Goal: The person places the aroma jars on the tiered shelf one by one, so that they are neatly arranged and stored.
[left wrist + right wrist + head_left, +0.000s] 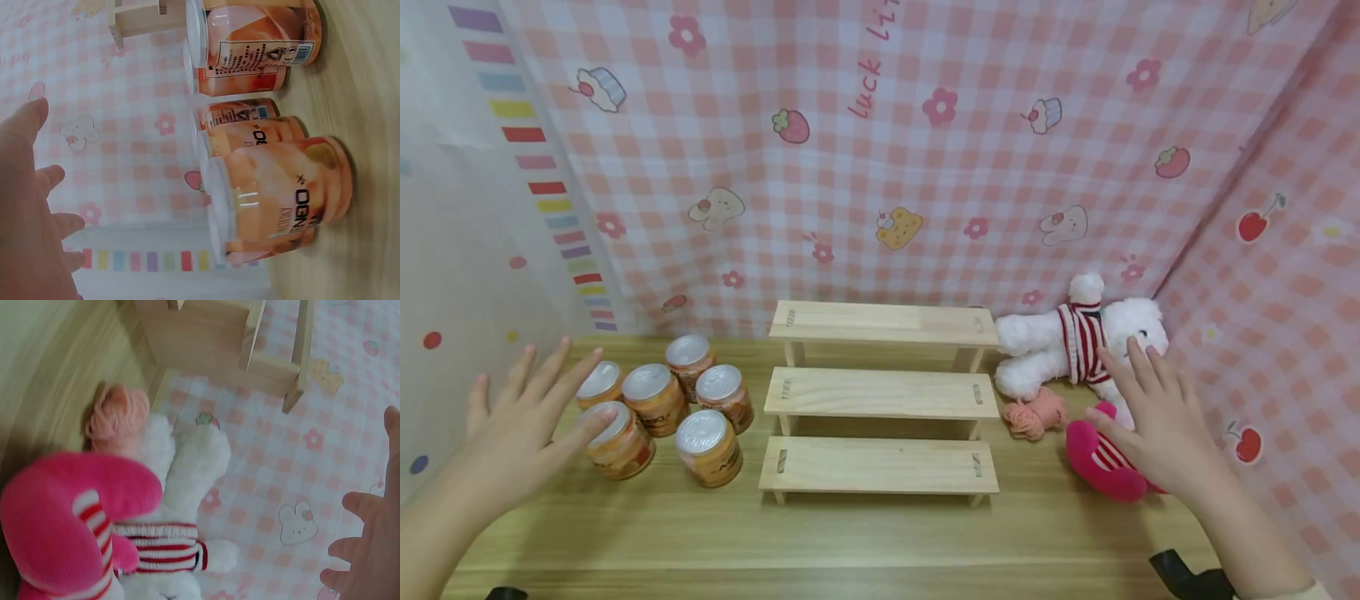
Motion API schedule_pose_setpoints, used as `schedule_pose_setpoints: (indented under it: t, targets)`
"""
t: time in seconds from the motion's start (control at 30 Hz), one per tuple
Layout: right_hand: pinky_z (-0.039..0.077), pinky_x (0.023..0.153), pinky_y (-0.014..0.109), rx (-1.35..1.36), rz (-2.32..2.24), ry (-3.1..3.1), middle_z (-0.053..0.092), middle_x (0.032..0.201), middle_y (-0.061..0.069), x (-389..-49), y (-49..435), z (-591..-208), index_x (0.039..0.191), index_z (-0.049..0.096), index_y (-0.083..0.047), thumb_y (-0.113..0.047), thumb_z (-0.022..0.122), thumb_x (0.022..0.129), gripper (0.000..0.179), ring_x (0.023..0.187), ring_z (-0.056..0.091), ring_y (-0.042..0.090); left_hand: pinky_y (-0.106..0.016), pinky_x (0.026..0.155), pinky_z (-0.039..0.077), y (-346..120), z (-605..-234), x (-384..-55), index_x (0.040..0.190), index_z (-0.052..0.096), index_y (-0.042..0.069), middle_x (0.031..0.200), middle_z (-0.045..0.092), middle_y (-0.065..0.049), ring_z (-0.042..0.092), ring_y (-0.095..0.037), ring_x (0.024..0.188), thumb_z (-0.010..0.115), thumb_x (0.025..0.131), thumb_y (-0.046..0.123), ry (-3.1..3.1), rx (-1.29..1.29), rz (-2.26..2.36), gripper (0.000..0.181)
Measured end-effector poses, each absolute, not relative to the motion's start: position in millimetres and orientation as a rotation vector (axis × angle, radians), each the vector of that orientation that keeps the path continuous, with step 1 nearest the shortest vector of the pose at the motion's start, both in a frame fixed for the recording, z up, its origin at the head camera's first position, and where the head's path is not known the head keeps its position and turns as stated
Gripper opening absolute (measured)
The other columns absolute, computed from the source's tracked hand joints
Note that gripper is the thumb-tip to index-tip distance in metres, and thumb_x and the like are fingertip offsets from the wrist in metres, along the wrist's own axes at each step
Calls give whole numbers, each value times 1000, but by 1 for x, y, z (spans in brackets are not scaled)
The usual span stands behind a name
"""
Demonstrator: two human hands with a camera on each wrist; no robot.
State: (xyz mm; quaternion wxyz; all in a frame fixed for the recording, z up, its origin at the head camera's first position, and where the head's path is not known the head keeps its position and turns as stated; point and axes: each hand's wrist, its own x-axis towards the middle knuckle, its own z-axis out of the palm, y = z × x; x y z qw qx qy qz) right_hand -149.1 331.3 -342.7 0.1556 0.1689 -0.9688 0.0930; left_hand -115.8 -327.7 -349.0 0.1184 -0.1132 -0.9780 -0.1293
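My left hand (523,437) hovers at the left with fingers spread, holding nothing, beside several orange-labelled cans (710,454) with silver lids. In the left wrist view the cans (284,187) stand upright on the table, apart from the fingers. On the other side, my right hand (1168,425) is raised with fingers spread over a bright pink plush toy (1084,450) with red-and-white stripes. Behind that toy lies a white plush animal (1037,367) in a striped sweater, partly hidden by the hand. A skein of peach yarn (119,419) rests against the white plush's leg.
A three-step wooden shelf (880,465) stands mid-table between the cans and the plush toys. Pink checked cloth (850,183) hangs behind it and along the right. A black object (1187,575) shows at the bottom right of the wooden table (820,546).
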Motion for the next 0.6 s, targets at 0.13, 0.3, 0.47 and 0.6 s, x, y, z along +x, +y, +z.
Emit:
schedule_pose_setpoints:
  t: [0.13, 0.3, 0.47, 0.6]
  targets:
    - [0, 107, 66, 518, 354, -2718, 16, 153, 26, -143, 321, -350, 150, 29, -7, -40, 60, 92, 73, 139, 9, 45, -63, 97, -26, -330, -359, -113, 155, 15, 18, 158, -2, -16, -17, -37, 140, 54, 96, 39, -2803, -322, -450, 73]
    - [5, 109, 63, 552, 441, -2646, 21, 152, 26, -136, 309, -363, 146, 35, -6, -41, 63, 90, 72, 139, 14, 43, -65, 99, -22, -331, -372, -109, 153, 21, 13, 156, 5, -22, -9, -41, 141, 56, 96, 33, -2721, -299, -559, 71]
    - [11, 109, 61, 584, 535, -2585, 24, 151, 23, -131, 298, -377, 148, 34, -10, -39, 67, 88, 74, 137, 19, 44, -67, 101, -17, -333, -386, -106, 152, 24, 10, 153, 14, -28, -1, -46, 140, 59, 94, 26, -2634, -262, -670, 70]
    - [15, 108, 61, 574, 616, -2565, 27, 151, 22, -127, 290, -388, 148, 36, -12, -35, 73, 82, 79, 134, 24, 46, -69, 102, -11, -336, -402, -105, 151, 28, 10, 149, 22, -32, 7, -52, 137, 61, 91, 20, -2545, -240, -758, 69]
